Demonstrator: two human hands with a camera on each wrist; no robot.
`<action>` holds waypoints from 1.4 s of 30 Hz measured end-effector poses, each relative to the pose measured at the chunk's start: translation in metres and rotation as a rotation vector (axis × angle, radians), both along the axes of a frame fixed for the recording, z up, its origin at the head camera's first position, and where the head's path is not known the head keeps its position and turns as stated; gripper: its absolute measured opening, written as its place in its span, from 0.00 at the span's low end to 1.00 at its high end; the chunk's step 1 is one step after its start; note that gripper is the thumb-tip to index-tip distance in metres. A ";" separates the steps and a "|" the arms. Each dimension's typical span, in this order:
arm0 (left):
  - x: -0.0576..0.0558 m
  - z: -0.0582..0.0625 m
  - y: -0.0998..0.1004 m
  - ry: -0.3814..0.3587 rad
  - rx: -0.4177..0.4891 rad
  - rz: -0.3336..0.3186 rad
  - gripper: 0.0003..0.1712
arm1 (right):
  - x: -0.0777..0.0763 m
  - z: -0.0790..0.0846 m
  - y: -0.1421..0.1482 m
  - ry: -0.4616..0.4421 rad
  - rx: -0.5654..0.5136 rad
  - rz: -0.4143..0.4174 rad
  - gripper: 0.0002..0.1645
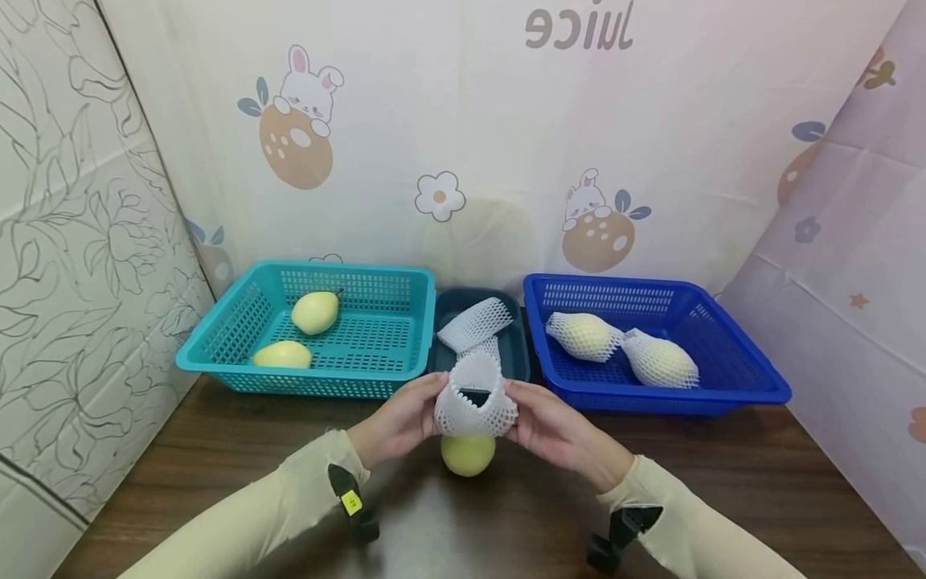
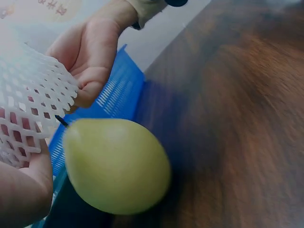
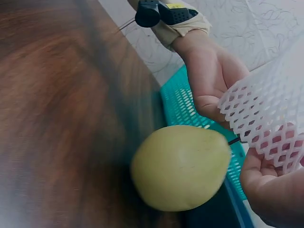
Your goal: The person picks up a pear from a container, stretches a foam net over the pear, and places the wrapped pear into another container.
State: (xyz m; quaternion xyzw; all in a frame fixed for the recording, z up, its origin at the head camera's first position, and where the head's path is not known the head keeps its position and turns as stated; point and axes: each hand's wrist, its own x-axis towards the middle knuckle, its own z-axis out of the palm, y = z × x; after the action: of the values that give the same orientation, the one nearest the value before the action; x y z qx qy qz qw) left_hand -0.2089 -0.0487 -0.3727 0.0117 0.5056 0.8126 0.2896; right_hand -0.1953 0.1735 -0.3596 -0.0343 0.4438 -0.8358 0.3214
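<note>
Both hands hold a white foam fruit net (image 1: 476,406) by its two sides, spread wide at the mouth. My left hand (image 1: 405,414) grips its left side and my right hand (image 1: 553,426) its right, with fingertips partly hidden behind or inside the mesh. A yellow-green pear (image 1: 468,456) is just under the net, standing on the table in front of me. In the left wrist view the pear (image 2: 116,166) shows its dark stem pointing at the net's edge. From the right wrist, the net (image 3: 270,118) appears beside the stem end, with most of the pear outside it.
A teal basket (image 1: 376,386) at left holds two bare pears (image 1: 315,313). A blue basket (image 1: 752,386) at right has two net-covered pears (image 1: 660,359). Between them, a small dark tray (image 1: 521,338) contains more foam nets (image 1: 477,323). A printed curtain (image 1: 492,121) hangs behind.
</note>
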 end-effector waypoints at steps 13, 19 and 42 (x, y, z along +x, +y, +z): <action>0.005 -0.029 -0.004 0.050 -0.241 0.005 0.22 | 0.009 -0.034 0.001 -0.012 0.093 0.030 0.21; 0.006 -0.033 -0.002 0.070 -0.328 0.012 0.21 | 0.011 -0.042 0.002 -0.011 0.122 0.024 0.14; 0.008 -0.058 -0.001 0.189 -0.459 0.030 0.15 | 0.015 -0.066 -0.007 0.037 0.318 -0.130 0.16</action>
State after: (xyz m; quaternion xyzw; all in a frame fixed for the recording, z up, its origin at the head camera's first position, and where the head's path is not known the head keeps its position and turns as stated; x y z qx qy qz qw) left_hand -0.2007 -0.0493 -0.4305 0.0142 0.7020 0.6760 0.2238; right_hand -0.1802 0.1666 -0.4259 0.0301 0.5774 -0.7735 0.2597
